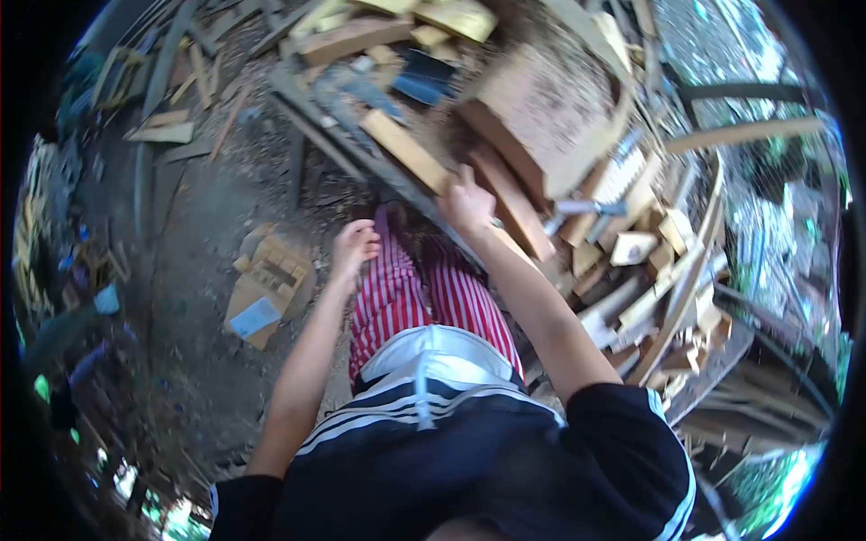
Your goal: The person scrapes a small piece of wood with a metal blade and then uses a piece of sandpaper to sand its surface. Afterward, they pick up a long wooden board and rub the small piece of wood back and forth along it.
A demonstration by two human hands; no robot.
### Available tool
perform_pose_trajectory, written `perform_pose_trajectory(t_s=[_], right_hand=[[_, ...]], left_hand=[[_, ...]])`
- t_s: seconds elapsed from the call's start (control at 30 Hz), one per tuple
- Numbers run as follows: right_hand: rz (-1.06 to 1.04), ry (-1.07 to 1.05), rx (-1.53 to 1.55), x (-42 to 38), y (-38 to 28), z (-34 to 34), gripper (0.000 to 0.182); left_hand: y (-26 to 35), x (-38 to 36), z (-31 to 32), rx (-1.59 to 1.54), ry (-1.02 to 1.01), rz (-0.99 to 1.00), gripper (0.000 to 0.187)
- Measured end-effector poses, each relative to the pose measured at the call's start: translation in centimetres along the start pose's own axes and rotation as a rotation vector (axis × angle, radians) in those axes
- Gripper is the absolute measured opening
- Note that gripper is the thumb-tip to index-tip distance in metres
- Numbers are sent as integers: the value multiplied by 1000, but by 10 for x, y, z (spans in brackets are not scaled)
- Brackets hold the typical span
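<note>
My right hand point(467, 206) is closed at the near end of a pale wooden block point(406, 151), which lies slanted along the edge of a littered workbench point(311, 113). Part of the grip is hidden behind the fingers. My left hand point(354, 251) hovers over the ground beside my striped trousers, its fingers loosely bent and apart, with nothing visible in it. Just right of my right hand lies a reddish-brown wooden beam point(512, 203), against a large thick wood block point(550, 113) strewn with sawdust. A hammer-like tool with a bluish part point(591, 207) rests farther right.
Wood offcuts point(649, 243) are heaped on the right, with a long curved strip point(690, 288) beside them. More pieces and a dark blue item point(424, 77) lie at the bench's far side. An opened cardboard box point(271, 284) sits on the dirt floor point(194, 307) at left.
</note>
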State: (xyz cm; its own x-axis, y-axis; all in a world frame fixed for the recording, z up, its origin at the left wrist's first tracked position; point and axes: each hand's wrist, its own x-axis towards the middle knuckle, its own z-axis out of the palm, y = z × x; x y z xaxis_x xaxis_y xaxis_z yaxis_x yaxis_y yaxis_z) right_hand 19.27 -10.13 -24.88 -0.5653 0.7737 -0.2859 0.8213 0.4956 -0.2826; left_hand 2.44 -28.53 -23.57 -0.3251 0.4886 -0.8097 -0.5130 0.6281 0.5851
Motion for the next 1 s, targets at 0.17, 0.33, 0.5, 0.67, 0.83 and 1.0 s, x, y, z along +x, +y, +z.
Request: perform_pose_trajectory(t_s=[0.17, 0.33, 0.5, 0.67, 0.83, 1.0], right_hand=[[-33, 114, 231, -28, 15, -10, 53], [37, 308, 244, -139, 87, -14, 56], [148, 97, -218, -238, 174, -39, 27], [57, -654, -435, -287, 215, -50, 24], [-37, -489, -570, -348, 239, -40, 27], [-139, -740, -626, -359, 246, -56, 30]], left_hand=[[-17, -38, 35, -1, 28, 21, 31], [-40, -77, 71, 127, -56, 59, 33], [-55, -103, 99, 185, -74, 35, 33], [-51, -118, 129, 275, -92, 64, 32], [-45, -131, 151, 352, -176, 178, 31], [-44, -139, 146, 418, -189, 219, 30]])
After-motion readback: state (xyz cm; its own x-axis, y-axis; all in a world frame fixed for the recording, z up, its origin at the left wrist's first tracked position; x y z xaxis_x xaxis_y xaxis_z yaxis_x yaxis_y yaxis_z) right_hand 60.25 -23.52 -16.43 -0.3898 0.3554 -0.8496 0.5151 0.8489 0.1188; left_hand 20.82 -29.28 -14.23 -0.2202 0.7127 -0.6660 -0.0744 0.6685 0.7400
